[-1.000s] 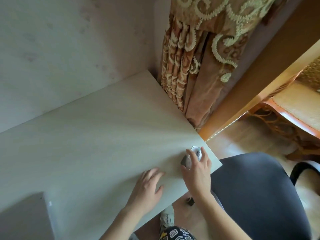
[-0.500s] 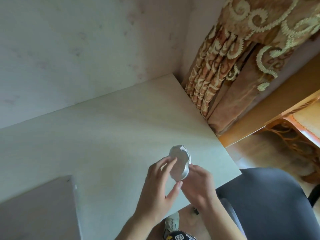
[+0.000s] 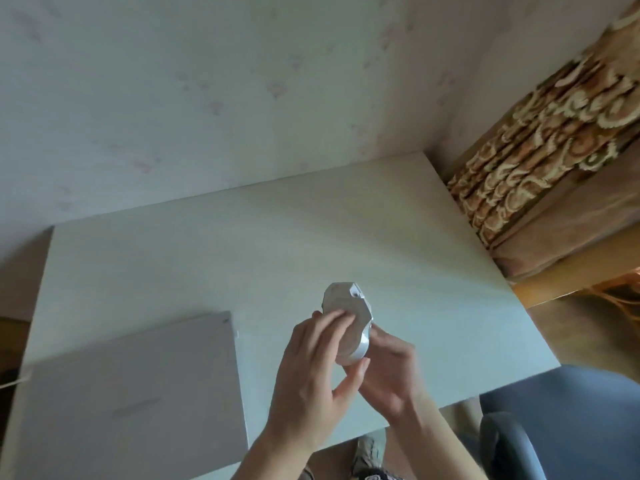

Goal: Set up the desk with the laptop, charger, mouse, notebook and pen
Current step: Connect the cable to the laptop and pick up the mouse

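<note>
Resting upright between both palms above the desk point(image 3: 242, 244), mouse point(image 3: 348, 323): long axis pointing away, left hand point(image 3: 311, 382) fingers curled round it, right hand point(image 3: 388, 375) cradling underneath, laptop point(image 3: 131, 393) lying leftward.

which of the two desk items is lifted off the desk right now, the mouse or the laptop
The silver-white angular computer mouse: both the left hand and right hand hold it above the pale desk. The closed grey laptop lies flat on the desk.

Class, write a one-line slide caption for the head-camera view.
Both hands, left and right, hold a white mouse above the desk, beside a closed laptop.
</note>
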